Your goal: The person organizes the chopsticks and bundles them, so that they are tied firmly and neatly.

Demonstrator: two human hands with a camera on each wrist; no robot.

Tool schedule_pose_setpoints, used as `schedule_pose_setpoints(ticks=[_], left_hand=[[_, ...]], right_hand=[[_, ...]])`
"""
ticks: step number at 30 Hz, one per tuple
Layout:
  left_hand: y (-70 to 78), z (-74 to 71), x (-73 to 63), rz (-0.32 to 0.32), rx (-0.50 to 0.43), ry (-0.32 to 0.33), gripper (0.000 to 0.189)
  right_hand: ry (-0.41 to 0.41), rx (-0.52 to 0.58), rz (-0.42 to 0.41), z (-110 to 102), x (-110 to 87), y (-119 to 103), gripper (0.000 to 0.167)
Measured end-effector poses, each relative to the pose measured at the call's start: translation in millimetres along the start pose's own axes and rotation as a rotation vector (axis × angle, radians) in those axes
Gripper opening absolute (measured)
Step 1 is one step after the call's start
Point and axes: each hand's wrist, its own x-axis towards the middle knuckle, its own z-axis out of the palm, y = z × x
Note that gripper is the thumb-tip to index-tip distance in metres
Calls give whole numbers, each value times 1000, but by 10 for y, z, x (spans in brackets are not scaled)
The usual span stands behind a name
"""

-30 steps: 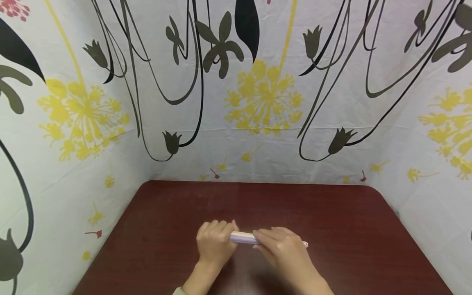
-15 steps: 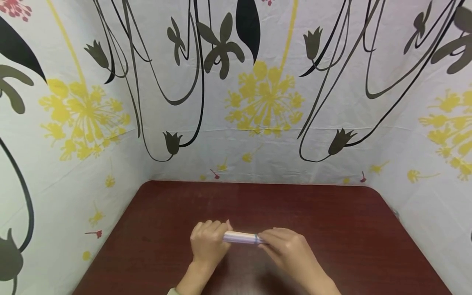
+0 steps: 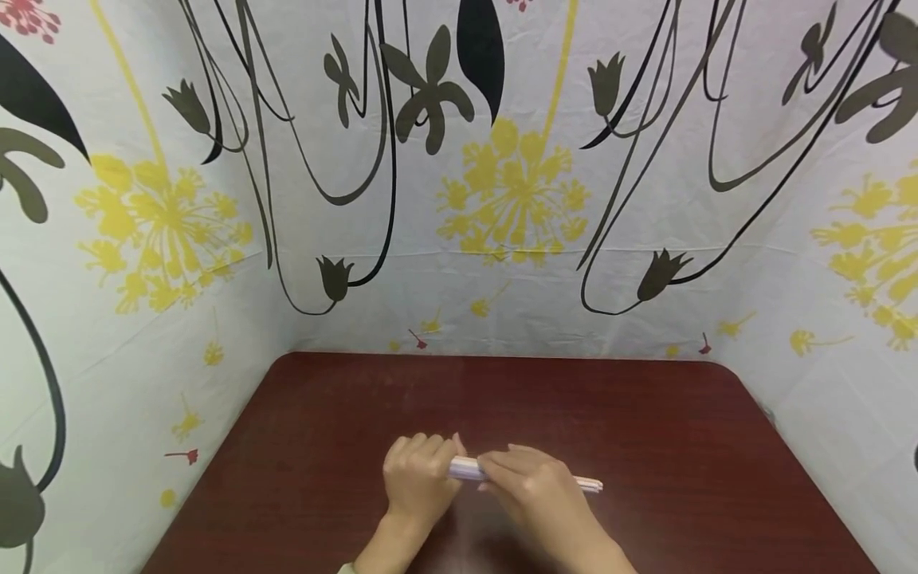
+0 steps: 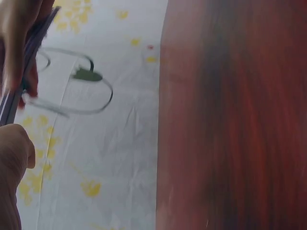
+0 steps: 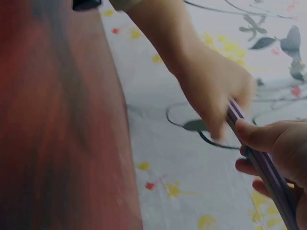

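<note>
A slim bundle of pale purple and white sticks (image 3: 468, 469) is held level above the table, one hand at each part. My left hand (image 3: 421, 482) wraps its fingers round the left end, which is hidden in the fist. With thumb and fingers, my right hand (image 3: 534, 494) pinches the bundle near its middle; the right end pokes out beyond the hand. In the right wrist view, a small blue-green band (image 5: 246, 152) shows round the bundle by the right fingertips. What the sticks are exactly cannot be told.
Under the hands is a dark red-brown wooden table (image 3: 645, 422) with rounded far corners. White cloth (image 3: 516, 319) printed with yellow flowers and grey-green tulips hangs behind it and along both sides.
My left hand shifted left, then came back right. The right hand has slid left along the bundle, closer to the left hand, so more of the right end shows now.
</note>
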Motion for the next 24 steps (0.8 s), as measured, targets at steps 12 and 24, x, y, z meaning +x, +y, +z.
schedule_pose_setpoints(ticks=[12,24], left_hand=[[-88,-25,0,-26,19,-32,43],[-209,-31,1,-47,17,-51,44]], right_hand=[[-23,12,71,-80,-59,117,35],[-62,38,118,-173,-163,306,25]])
